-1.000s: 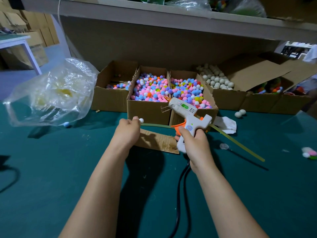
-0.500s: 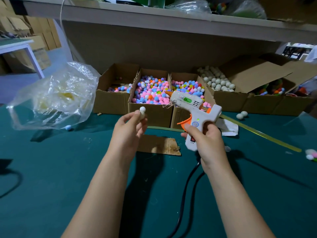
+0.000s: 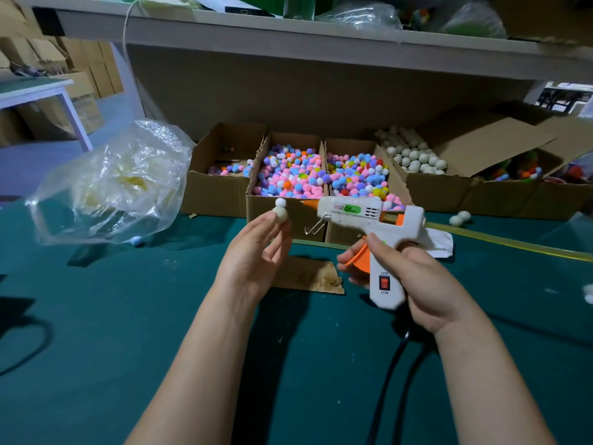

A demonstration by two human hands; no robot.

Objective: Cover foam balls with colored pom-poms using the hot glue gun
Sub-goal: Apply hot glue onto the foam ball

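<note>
Head view. Dark green counter [image 3: 96, 348] under a long shelf [image 3: 288, 36], with a row of open cardboard boxes [image 3: 218, 194] along the back wall: two heaped with coloured pom-poms [image 3: 288, 175], one further right filled with plain foam balls [image 3: 414, 155]. Crumpled plastic bag [image 3: 112, 187] at left, cardboard scrap [image 3: 308, 274] in the middle. Above the scrap, left hand [image 3: 253, 255] pinching a pale foam ball [image 3: 280, 216] at the fingertips, one white pom-pom [image 3: 280, 203] stuck on top. Right hand [image 3: 417, 281] wrapped round the white glue gun [image 3: 369, 220], finger on the orange trigger, nozzle aimed at the ball and just short of it.
</note>
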